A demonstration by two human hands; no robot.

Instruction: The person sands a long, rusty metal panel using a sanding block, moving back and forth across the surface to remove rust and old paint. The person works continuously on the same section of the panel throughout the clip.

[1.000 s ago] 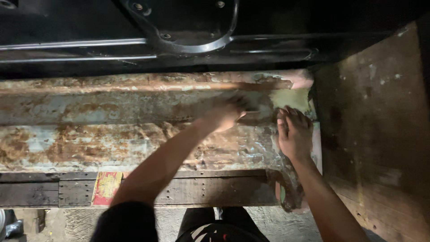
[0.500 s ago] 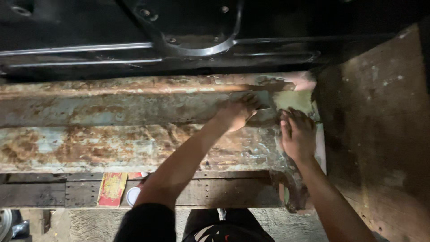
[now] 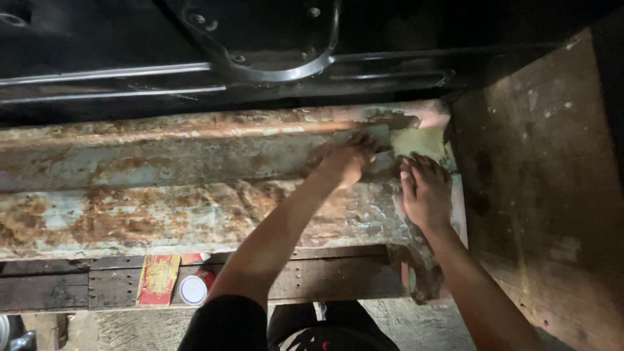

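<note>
Below the rusty panel [image 3: 162, 195] lie one red-yellow flat packet [image 3: 157, 279] and one small round can [image 3: 195, 288]. My left hand [image 3: 348, 159] maybe pinches a scraper [image 3: 374, 140]; my right hand [image 3: 426, 192] presses flat, fingers spread.

Metal panel [image 3: 195, 188]: rough, rust-pitted, flaking pale-blue paint
Filler patch [image 3: 419, 140]: matt, greenish, smooth
Black frame [image 3: 260, 45]: glossy metal
Wooden board [image 3: 552, 175]: worn, stained, matt
Small can [image 3: 195, 288]: shiny lid

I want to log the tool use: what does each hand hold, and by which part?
The left hand grips a flat scraper-like tool at its near end; the right hand holds nothing, lying flat on the rusty panel.
</note>
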